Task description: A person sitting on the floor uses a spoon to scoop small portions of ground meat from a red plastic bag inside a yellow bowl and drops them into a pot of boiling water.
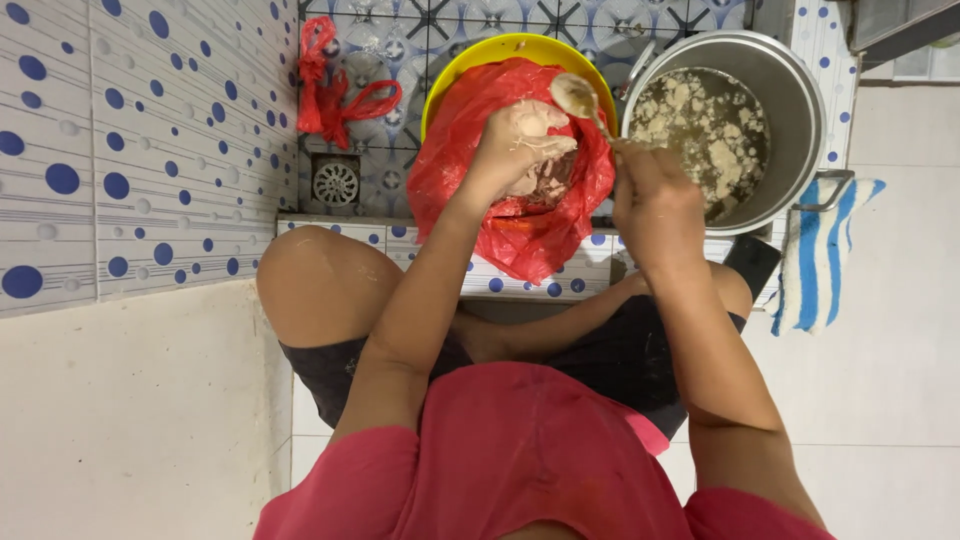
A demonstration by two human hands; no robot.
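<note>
Two hands of mine are busy over the yellow basin (520,45), which stands on the tiled floor at about twelve o'clock from my knees. My left hand (525,140) has its grip closed around a lump of pale paste (545,150); the paste looks wet, sticky and beige, and it covers my fingers so that I cannot see them well. My right hand (655,195) has its grip closed on the handle of a spoon (580,98). The bowl of the spoon points to eleven o'clock from this hand and is just above the lump, smeared with the same pale paste.

The basin is lined with a red plastic bag (480,180), crumpled and shiny, whose edge hangs down toward me over the rim. Inside the bag, under my left hand, more of the paste lies, but most of it is hidden.

At two o'clock from the basin, just beside it, stands a big metal pot (800,110). It holds cloudy liquid with many pale pieces (700,125) floating on top. A blue and white striped cloth (825,250) hangs at the pot's handle, at four o'clock. At nine o'clock from the basin a second red bag (335,95) lies knotted, above a round floor drain (336,183).
</note>
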